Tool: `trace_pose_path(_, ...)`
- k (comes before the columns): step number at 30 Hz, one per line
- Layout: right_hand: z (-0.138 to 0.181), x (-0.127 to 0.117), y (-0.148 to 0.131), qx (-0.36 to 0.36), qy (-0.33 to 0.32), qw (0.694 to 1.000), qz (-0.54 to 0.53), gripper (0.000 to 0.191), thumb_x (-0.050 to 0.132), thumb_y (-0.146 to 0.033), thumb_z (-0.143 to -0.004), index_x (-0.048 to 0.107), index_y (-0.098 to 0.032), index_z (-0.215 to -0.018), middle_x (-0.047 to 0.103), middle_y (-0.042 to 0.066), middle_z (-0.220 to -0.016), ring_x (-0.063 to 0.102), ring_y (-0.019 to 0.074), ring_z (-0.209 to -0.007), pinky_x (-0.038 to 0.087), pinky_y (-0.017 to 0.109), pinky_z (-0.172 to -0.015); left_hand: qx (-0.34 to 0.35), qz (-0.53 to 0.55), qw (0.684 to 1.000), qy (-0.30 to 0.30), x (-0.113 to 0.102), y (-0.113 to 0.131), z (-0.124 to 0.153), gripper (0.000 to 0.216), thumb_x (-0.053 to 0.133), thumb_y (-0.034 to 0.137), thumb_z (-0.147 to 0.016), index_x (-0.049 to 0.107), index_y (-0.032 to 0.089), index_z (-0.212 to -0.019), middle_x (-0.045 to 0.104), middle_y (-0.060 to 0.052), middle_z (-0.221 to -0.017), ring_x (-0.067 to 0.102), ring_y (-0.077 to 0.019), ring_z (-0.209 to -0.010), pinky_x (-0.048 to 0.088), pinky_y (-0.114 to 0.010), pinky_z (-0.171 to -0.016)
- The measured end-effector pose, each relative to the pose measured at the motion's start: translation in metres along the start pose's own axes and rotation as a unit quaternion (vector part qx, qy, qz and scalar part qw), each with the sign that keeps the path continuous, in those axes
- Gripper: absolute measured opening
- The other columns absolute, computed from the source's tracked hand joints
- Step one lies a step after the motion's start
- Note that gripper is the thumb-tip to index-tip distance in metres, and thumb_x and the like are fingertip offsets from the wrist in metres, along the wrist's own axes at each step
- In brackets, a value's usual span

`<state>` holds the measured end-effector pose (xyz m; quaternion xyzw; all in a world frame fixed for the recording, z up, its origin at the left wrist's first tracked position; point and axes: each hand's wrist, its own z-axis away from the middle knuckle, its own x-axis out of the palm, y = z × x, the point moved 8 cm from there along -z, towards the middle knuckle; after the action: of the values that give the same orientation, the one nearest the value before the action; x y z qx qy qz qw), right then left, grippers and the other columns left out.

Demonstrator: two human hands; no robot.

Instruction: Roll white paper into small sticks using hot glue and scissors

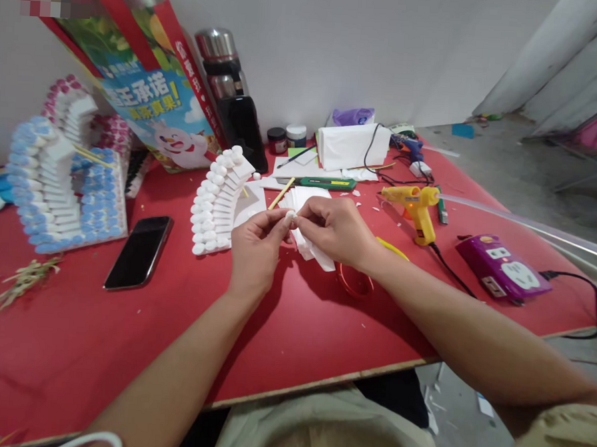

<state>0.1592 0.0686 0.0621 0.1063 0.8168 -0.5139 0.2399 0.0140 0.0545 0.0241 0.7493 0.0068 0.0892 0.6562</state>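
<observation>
My left hand (257, 248) and my right hand (335, 229) meet over the red table, both pinching a small white wad (291, 215) that looks like rolled paper or tissue. Below them lies a stack of white paper strips (321, 255), partly covered by my right hand. Left of my hands stands a curved white piece (224, 209), its outer side covered with rows of round white tufts. Red-handled scissors (354, 284) lie under my right wrist, mostly hidden. Behind my hands rests a green utility knife (328, 183) beside a thin yellow stick (281, 193).
A yellow glue gun (417, 206) with a long clear glue stick and a purple power socket (506, 268) sit on the right. At left are a phone (139, 252) and blue-and-white tufted pieces (45, 190). A bag (159, 103), a steel flask (218, 46) and jars (296, 136) stand behind.
</observation>
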Motion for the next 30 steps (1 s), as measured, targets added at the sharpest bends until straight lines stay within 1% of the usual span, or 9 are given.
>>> trace_pose_path(2,0.0,-0.001,-0.001,0.005,0.01,1.0,-0.026,0.025,0.063,-0.027,-0.089,0.06,-0.018,-0.066,0.055,-0.001,-0.059,0.044,0.011,-0.058,0.033,0.027,-0.057,0.104,-0.099,0.99,0.012,0.0,0.015,0.005,0.018,0.078,0.032,-0.085,0.08,0.019,-0.098,0.073,-0.003,-0.084,0.063,-0.0134,-0.071,0.053,-0.029,-0.07)
trace_pose_path(5,0.001,-0.002,-0.001,0.016,0.024,0.998,-0.063,0.024,0.063,-0.028,-0.09,0.061,-0.017,-0.068,0.057,-0.001,-0.061,0.047,0.0115,-0.06,0.035,0.027,-0.058,0.237,-0.21,0.948,0.026,0.003,0.034,0.016,0.017,0.07,0.031,-0.092,0.08,0.022,-0.103,0.075,-0.005,-0.096,0.067,-0.0184,-0.088,0.054,-0.033,-0.083)
trace_pose_path(7,0.001,-0.003,-0.001,0.021,0.03,0.997,-0.073,0.024,0.063,-0.029,-0.09,0.062,-0.017,-0.069,0.059,0.0,-0.063,0.048,0.0119,-0.061,0.037,0.028,-0.058,0.286,-0.249,0.925,0.026,0.006,0.04,0.022,0.019,0.067,0.03,-0.094,0.079,0.024,-0.107,0.075,-0.006,-0.101,0.067,-0.0207,-0.096,0.053,-0.037,-0.089)
trace_pose_path(9,0.001,-0.004,-0.002,0.019,0.034,0.996,-0.075,0.024,0.063,-0.03,-0.09,0.062,-0.017,-0.069,0.059,0.0,-0.064,0.048,0.012,-0.061,0.037,0.028,-0.058,0.3,-0.26,0.918,0.016,0.008,0.042,0.024,0.021,0.065,0.029,-0.096,0.078,0.024,-0.111,0.075,-0.007,-0.105,0.067,-0.0217,-0.099,0.053,-0.039,-0.092)
trace_pose_path(13,0.0,-0.007,-0.003,-0.005,0.022,0.998,-0.061,0.02,0.063,-0.027,-0.089,0.062,-0.018,-0.071,0.06,0.0,-0.066,0.048,0.0114,-0.06,0.037,0.027,-0.058,0.263,-0.189,0.946,-0.011,0.006,0.04,0.017,0.017,0.068,0.028,-0.094,0.079,0.025,-0.106,0.074,-0.005,-0.098,0.067,-0.0187,-0.09,0.054,-0.035,-0.086)
trace_pose_path(18,-0.002,-0.006,-0.006,-0.046,-0.033,0.998,-0.041,0.018,0.061,-0.026,-0.092,0.066,-0.018,-0.077,0.065,0.001,-0.073,0.05,0.0122,-0.063,0.038,0.028,-0.061,0.119,-0.072,0.988,-0.071,0.0,0.023,-0.005,0.013,0.081,0.034,-0.083,0.082,0.024,-0.091,0.072,-0.002,-0.083,0.064,-0.0141,-0.066,0.056,-0.03,-0.066)
trace_pose_path(21,-0.003,-0.005,-0.007,-0.061,-0.047,0.996,-0.047,0.018,0.061,-0.027,-0.094,0.067,-0.018,-0.079,0.068,0.003,-0.08,0.053,0.0129,-0.066,0.039,0.029,-0.063,0.088,-0.084,0.987,-0.104,0.0,0.02,-0.008,0.021,0.08,0.036,-0.083,0.083,0.025,-0.1,0.076,-0.004,-0.086,0.067,-0.0142,-0.065,0.058,-0.031,-0.07)
trace_pose_path(24,-0.004,-0.003,-0.004,-0.057,-0.051,0.995,-0.058,0.019,0.061,-0.027,-0.093,0.066,-0.018,-0.078,0.071,0.004,-0.081,0.055,0.0127,-0.066,0.04,0.028,-0.063,0.089,-0.103,0.985,-0.106,0.0,0.021,-0.006,0.024,0.078,0.037,-0.086,0.083,0.024,-0.105,0.078,-0.004,-0.087,0.07,-0.0159,-0.07,0.059,-0.032,-0.074)
trace_pose_path(30,-0.006,-0.003,0.014,0.038,-0.02,0.997,-0.057,0.022,0.07,-0.033,-0.088,0.064,-0.017,-0.073,0.064,0.001,-0.065,0.051,0.012,-0.06,0.036,0.027,-0.056,0.06,-0.093,0.99,-0.091,0.002,0.019,-0.004,0.023,0.079,0.038,-0.085,0.083,0.02,-0.1,0.079,-0.006,-0.089,0.074,-0.0191,-0.077,0.062,-0.035,-0.08)
